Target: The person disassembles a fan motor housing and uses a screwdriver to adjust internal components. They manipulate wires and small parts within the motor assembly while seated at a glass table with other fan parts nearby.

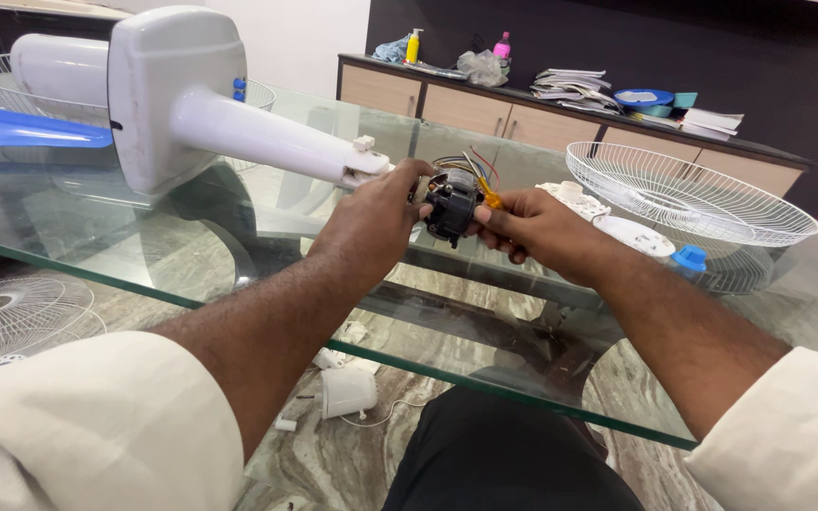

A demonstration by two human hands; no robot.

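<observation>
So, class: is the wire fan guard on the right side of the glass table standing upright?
No, the fan guard lies flat, dish-like, on the glass table, to the right of the right hand.

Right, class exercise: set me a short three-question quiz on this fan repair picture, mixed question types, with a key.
1. True or false: the wire fan guard lies on the glass table to the right of both hands.
2. Multiple choice: what does the left hand grip together with the right hand?
A. a blue fan blade
B. a small black motor with coloured wires
C. a pink bottle
3. Short answer: what colour is the handle of the tool in the right hand?

Key: 1 true; 2 B; 3 yellow.
</observation>
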